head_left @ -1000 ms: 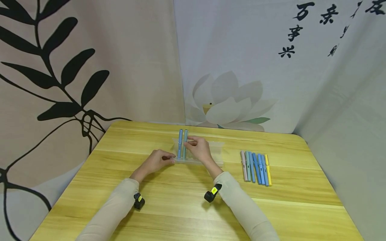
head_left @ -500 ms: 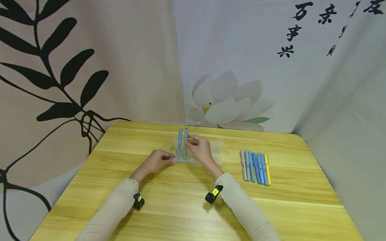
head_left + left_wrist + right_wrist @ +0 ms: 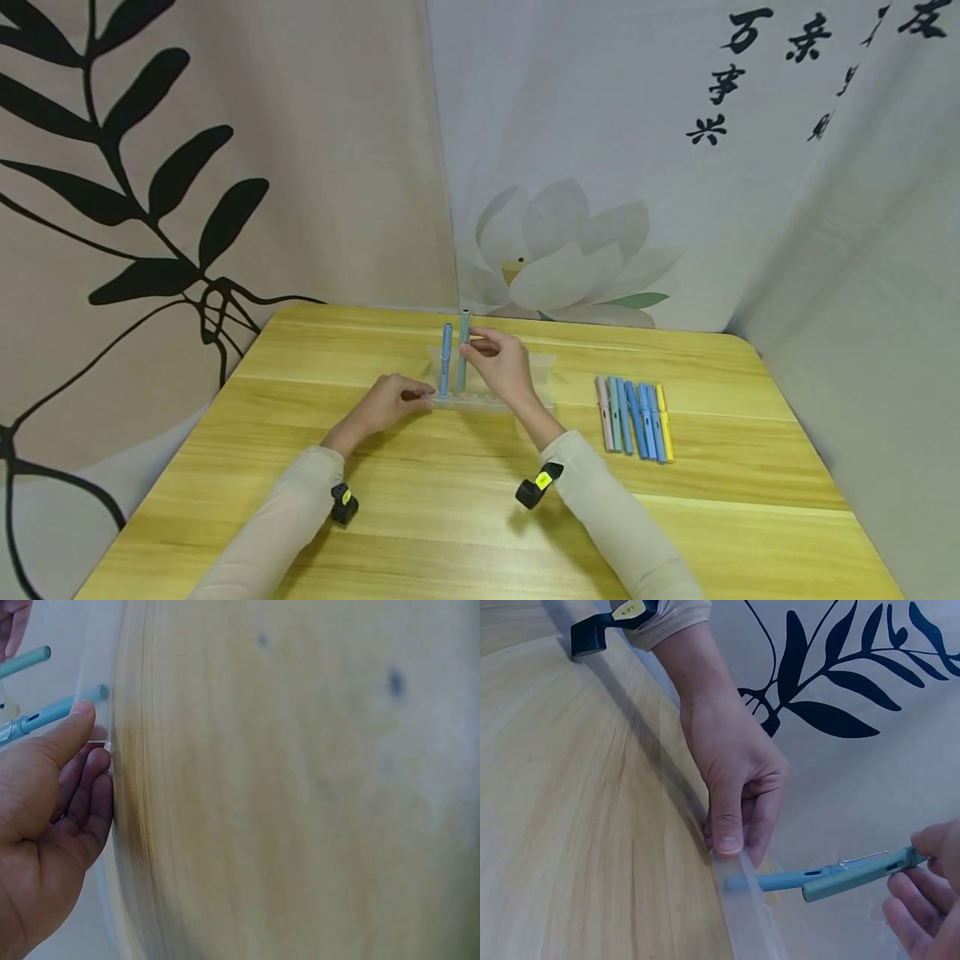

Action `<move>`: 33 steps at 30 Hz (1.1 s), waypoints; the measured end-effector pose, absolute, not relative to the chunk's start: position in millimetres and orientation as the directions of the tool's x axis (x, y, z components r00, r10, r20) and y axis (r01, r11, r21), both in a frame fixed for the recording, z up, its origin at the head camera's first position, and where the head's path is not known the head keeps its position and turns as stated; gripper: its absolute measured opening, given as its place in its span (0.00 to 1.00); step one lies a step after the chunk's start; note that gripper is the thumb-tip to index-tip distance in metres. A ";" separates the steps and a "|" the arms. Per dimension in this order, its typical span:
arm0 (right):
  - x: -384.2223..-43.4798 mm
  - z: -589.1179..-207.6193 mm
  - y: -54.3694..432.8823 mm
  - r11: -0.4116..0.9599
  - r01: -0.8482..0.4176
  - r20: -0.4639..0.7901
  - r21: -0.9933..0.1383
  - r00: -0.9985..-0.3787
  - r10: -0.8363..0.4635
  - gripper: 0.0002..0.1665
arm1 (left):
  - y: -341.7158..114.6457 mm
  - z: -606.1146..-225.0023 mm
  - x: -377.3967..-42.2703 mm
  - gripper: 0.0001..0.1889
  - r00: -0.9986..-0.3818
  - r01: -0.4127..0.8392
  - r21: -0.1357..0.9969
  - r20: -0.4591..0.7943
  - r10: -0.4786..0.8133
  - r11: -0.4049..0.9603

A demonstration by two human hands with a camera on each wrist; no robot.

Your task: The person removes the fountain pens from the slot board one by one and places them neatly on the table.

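A clear plastic pen stand (image 3: 487, 404) lies toward the back of the table. My left hand (image 3: 392, 402) pinches its left end, thumb on the front strip (image 3: 96, 667) and fingers curled at the edge. One blue pen (image 3: 446, 360) stands upright in the stand beside that hand; its lower end shows through the strip in the left wrist view. Just right of it, my right hand (image 3: 501, 367) pinches a green pen (image 3: 464, 329) between thumb and fingers near the upper part. In the right wrist view the green pen's lower end (image 3: 810, 892) is free, apart from the strip (image 3: 742, 915).
On the right of the table several pens lie side by side: a pinkish one (image 3: 603, 414), green and blue ones (image 3: 636, 419), and a yellow one (image 3: 665, 423). Patterned curtains (image 3: 337, 150) hang behind the wooden table (image 3: 420, 517).
My right hand has raised the green pen a little, up and out of the stand. The left hand stays at the stand's end, and the blue pen keeps its place.
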State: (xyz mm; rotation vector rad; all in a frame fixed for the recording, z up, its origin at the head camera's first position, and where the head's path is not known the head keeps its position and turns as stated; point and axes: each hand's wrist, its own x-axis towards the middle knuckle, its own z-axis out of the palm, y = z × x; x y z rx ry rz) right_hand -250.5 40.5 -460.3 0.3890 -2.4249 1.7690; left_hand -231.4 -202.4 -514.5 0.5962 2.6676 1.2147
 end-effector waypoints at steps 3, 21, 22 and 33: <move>-247.6 -456.9 44.0 0.279 -0.264 0.234 -0.923 -0.963 -0.135 0.22 | -202.5 -515.2 -231.7 0.16 -0.909 0.299 0.747 0.033 0.416 0.594; -233.1 -449.3 81.1 0.287 -0.277 0.263 -0.917 -0.961 -0.087 0.20 | -202.5 -517.3 -232.3 0.17 -0.917 0.286 0.733 0.023 0.398 0.618; -232.3 -448.7 83.3 0.285 -0.277 0.264 -0.918 -0.961 -0.083 0.20 | -202.5 -517.1 -232.3 0.17 -0.917 0.288 0.732 0.024 0.399 0.617; -228.2 -445.5 113.7 0.316 -0.243 0.244 -0.917 -0.969 -0.035 0.20 | -202.3 -517.4 -232.0 0.18 -0.915 0.291 0.740 0.030 0.403 0.606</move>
